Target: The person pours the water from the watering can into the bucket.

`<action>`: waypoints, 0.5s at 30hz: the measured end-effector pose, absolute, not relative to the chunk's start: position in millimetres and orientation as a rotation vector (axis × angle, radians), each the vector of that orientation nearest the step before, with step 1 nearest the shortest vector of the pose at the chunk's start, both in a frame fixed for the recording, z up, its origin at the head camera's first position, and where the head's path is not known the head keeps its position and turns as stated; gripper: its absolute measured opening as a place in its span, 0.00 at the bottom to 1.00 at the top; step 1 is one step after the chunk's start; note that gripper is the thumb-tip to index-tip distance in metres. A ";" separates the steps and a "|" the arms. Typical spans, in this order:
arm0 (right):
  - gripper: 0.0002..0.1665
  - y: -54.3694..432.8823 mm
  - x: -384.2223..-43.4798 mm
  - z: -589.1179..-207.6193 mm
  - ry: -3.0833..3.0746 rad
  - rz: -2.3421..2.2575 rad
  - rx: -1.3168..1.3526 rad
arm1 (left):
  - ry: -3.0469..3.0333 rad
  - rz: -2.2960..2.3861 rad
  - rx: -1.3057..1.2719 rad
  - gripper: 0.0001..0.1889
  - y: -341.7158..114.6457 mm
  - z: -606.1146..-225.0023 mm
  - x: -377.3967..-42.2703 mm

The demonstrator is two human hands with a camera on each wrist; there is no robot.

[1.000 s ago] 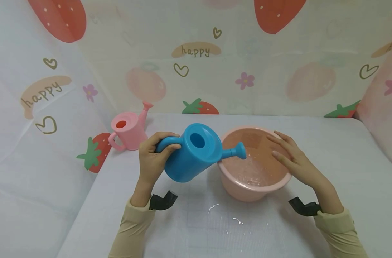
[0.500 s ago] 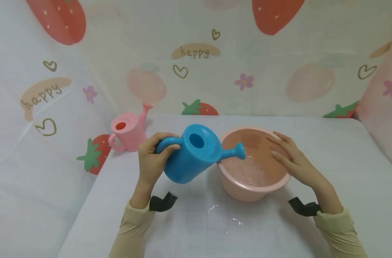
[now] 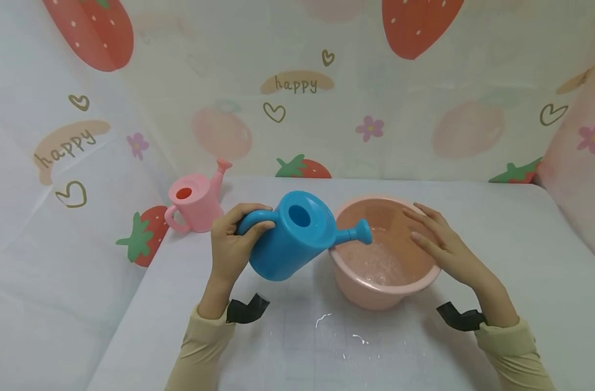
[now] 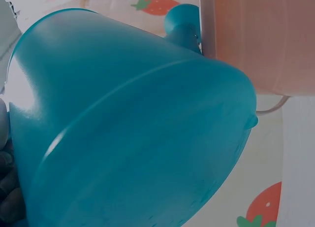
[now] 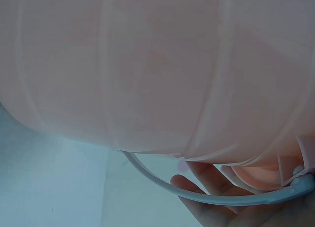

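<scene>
My left hand [image 3: 231,244] grips the handle of a blue watering can [image 3: 289,247], thumb on top of it. The can is raised and tilted to the right, its spout head [image 3: 364,232] over a pink bucket [image 3: 370,297]. Rippled water [image 3: 375,266] lies inside the bucket. On the far right, my right hand [image 3: 451,252] holds the bucket's rim, thumb on the inner side. In the right wrist view, some of its fingers [image 5: 209,178] show outside the wall, beside the pale bail handle [image 5: 216,199]. The can's body [image 4: 133,113] fills most of the left wrist view.
A pink watering can [image 3: 196,203] stands at the back left of the white table [image 3: 512,228]. Small wet streaks [image 3: 359,339] glisten on the table in front of the bucket. A strawberry-print cloth [image 3: 405,103] encloses the back and sides.
The whole scene sits slightly lower in the head view. Both hands, the tilted blue watering can and the bucket keep nearly the same poses.
</scene>
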State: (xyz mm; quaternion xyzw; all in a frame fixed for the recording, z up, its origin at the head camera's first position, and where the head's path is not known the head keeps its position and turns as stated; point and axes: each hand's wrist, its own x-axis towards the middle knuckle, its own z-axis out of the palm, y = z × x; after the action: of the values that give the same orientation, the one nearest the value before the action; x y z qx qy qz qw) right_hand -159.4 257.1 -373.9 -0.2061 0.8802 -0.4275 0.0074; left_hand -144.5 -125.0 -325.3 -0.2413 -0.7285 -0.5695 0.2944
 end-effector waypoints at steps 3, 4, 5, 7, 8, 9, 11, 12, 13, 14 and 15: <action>0.30 257.0 -158.7 -374.4 2.753 -1.339 -0.647 | -1.945 -1.514 -0.639 0.11 -124.9 -325.9 -144.2; 0.30 256.9 -158.5 -374.4 2.755 -1.340 -0.651 | -1.945 -1.513 -0.639 0.11 -125.0 -326.3 -144.2; 0.30 256.8 -158.3 -374.4 2.754 -1.342 -0.652 | -1.944 -1.515 -0.637 0.12 -125.0 -326.6 -144.3; 0.29 256.6 -158.0 -374.2 2.754 -1.346 -0.658 | -1.942 -1.515 -0.641 0.12 -125.4 -327.1 -144.6; 0.29 256.6 -158.0 -374.1 2.754 -1.347 -0.660 | -1.940 -1.516 -0.644 0.13 -125.5 -327.2 -144.7; 0.29 256.5 -158.0 -373.9 2.754 -1.349 -0.661 | -1.939 -1.519 -0.643 0.14 -125.7 -327.5 -144.8; 0.30 256.5 -158.3 -373.7 2.754 -1.351 -0.661 | -1.937 -1.521 -0.643 0.15 -125.9 -327.6 -145.0; 0.29 256.6 -158.5 -373.6 2.754 -1.349 -0.663 | -1.937 -1.522 -0.644 0.16 -126.0 -327.6 -145.1; 0.29 256.6 -158.7 -373.5 2.754 -1.348 -0.663 | -1.937 -1.525 -0.640 0.16 -125.9 -327.6 -145.1; 0.29 256.7 -158.9 -373.5 2.755 -1.345 -0.662 | -1.936 -1.525 -0.640 0.16 -126.0 -327.5 -145.1; 0.29 256.7 -159.1 -373.5 2.756 -1.343 -0.662 | -1.936 -1.526 -0.638 0.15 -126.1 -327.5 -145.1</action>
State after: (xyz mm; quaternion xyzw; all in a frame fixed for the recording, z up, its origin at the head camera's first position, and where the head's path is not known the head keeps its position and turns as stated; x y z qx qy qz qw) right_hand -159.1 256.7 -373.5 -0.2110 0.8788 -0.4281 0.0028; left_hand -145.1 -126.1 -327.5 -0.2393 -0.7270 -0.5730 0.2931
